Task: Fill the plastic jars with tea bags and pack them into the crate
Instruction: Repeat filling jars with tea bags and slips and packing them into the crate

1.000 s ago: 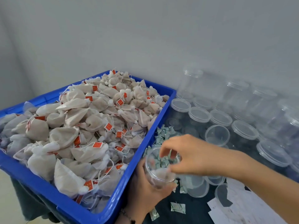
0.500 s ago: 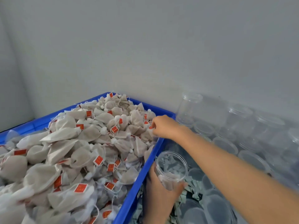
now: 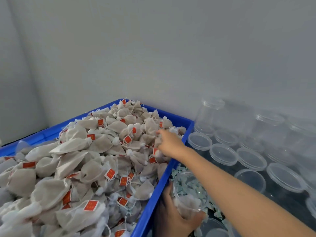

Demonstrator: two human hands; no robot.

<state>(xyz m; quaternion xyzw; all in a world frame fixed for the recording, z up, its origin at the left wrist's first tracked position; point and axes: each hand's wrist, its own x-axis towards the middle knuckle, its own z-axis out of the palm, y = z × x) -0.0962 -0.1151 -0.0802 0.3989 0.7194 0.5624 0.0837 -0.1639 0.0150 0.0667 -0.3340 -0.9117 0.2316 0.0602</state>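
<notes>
Gripping tea bags [image 3: 158, 142] in blue crate [image 3: 152, 200], right hand [image 3: 169, 142]; left hand [image 3: 172, 218] round jar [image 3: 189, 194].

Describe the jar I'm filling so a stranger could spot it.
Find the blue crate heaped with tea bags. Just off its right wall, the left hand holds a clear lidless jar. Unlike the other jars, it is off the table and has tea bags inside.

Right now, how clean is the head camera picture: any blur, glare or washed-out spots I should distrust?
Head view: the right hand is smeared by motion where it reaches into the tea bags, so its fingers are unreadable; the clear jars at the back fade into the grey wall, edges hazy; light is flat, with no hard shadows; the left hand and the jar it holds are sharper; the blue crate rim bows from the wide lens.
</notes>
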